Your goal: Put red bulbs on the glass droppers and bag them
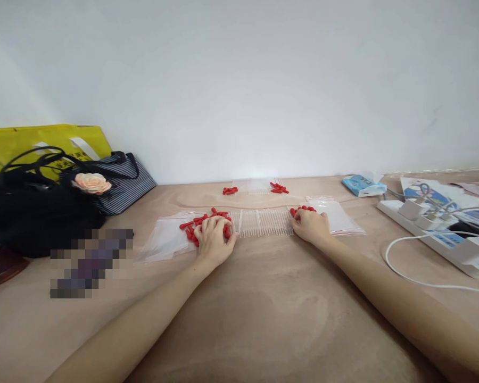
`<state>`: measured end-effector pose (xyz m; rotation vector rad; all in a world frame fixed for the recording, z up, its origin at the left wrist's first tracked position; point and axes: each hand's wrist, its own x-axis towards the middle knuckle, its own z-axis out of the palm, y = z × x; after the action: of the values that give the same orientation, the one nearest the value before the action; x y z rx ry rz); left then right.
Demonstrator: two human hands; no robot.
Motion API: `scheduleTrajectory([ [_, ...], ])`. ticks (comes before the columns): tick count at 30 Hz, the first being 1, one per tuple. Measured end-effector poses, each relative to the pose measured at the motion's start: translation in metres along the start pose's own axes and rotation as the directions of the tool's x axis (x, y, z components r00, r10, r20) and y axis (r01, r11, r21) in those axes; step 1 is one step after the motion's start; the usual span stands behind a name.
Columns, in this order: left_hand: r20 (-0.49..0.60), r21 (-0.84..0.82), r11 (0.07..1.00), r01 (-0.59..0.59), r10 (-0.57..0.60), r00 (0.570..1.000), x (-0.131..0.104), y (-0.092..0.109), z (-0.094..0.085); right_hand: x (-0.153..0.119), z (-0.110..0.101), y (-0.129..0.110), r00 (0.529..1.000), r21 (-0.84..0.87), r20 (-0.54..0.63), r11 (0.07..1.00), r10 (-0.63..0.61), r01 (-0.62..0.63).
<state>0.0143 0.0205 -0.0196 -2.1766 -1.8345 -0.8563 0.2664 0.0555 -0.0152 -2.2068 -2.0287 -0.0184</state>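
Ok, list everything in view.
Table: one, brown, below
Wall: one, white, back
Tubes: many, clear, centre
Bulbs: many, red, four central clusters
Pouches: several, clear, left, right, back
Tissue pack: one, blue, right
Power strip: one, white, right
Cables, chargers: several, white, right
Papers: several, multicoloured, right
Bags: three, yellow, striped, black, left
Flower: one, peach, left
Unclear items: several, dark, left
Forearms: two, bare, front
Left hand: one, at bulbs
Right hand: one, by tubes

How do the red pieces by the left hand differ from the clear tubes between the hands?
Colour: the red pieces are solid red; the clear tubes are see-through.
Shape: the red pieces have bulbous ends; the clear tubes are slender and straight.
Layout: the red pieces lie jumbled at varied angles; the clear tubes lie side by side in a row.
Shared: both are in multiples.
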Motion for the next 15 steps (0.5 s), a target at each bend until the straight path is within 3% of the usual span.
scheduleTrajectory([
  [5,0.018,0.087,0.994,0.062,-0.063,0.998,0.015,-0.01,-0.009,0.014,-0.004,-0.005,0.997,-0.031,0.06,0.999,0.04,-0.038],
  [15,0.181,0.143,0.986,-0.088,0.061,0.981,0.05,-0.02,-0.002,0.025,-0.006,-0.016,0.994,-0.106,0.105,0.994,0.019,-0.008],
])
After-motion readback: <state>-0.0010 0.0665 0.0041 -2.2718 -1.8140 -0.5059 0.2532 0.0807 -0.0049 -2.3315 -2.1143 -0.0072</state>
